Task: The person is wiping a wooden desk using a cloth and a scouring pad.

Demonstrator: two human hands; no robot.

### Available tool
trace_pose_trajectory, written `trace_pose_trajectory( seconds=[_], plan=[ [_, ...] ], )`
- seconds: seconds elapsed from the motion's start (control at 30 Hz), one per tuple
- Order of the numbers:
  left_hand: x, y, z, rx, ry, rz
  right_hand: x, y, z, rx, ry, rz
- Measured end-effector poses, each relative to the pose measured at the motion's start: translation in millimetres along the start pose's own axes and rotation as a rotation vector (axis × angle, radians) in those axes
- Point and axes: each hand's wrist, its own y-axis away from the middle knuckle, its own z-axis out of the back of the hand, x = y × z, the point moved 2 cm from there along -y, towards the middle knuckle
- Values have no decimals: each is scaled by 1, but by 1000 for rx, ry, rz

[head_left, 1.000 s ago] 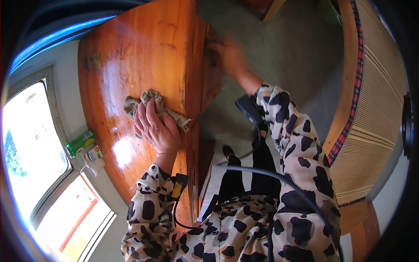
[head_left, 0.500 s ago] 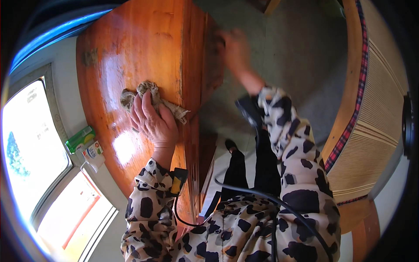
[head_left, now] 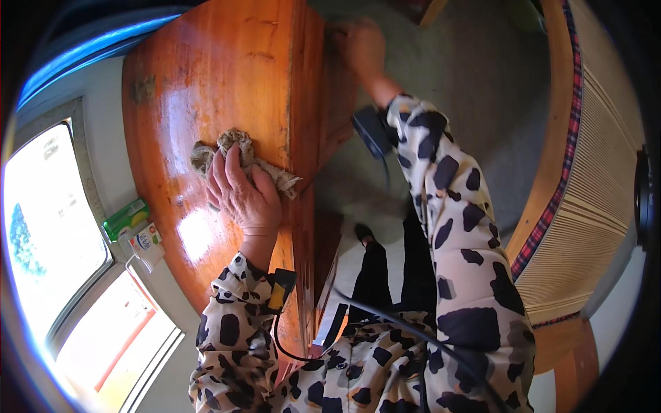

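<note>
Left hand [head_left: 241,196]: fingers spread flat, pressing a crumpled beige cloth rag [head_left: 237,155] onto the glossy reddish-brown wooden desk [head_left: 206,82], near its right edge. Green and white packets [head_left: 134,230]: on the windowsill, left of the desk. Right hand [head_left: 358,45]: blurred at the desk's far corner; grip cannot be told.

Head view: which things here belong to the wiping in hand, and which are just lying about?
In use:
left hand pressing a crumpled cloth
glossy wooden tabletop
right hand on the table's far edge

Lying about:
green packet on the windowsill
striped cushion
</note>
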Motion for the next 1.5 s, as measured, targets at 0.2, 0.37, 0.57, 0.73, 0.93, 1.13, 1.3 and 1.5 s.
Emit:
trace_pose_trajectory(
  seconds=[0.2, 0.37, 0.57, 0.73, 0.93, 1.13, 1.3, 1.5],
  plan=[
    [6, 2, -2, -21, 16, -7, 3, 34, -10, 54, -157, -56],
    [2, 0, -3, -7, 2, -8, -8, 23, -19, 146, -253, -255],
    [3, -2, 4, -35, 29, -1, -3, 18, -25, 209, -338, -317],
    [2, 5, -5, 3, -2, 1, -5, 28, -18, 60, -292, -247],
    [7, -2, 7, -14, 38, -14, 5, -14, -25, 96, -227, -390],
    [6, 3, 1, -5, 6, -10, 32, 90, 1, 188, -383, -340],
    [1, 1, -2, -14, 27, -14, 31, 79, 0, 50, -412, -472],
    [11, 3, -2, -27, -1, -36, 59, 175, 43, 377, -522, -323]
  ],
)
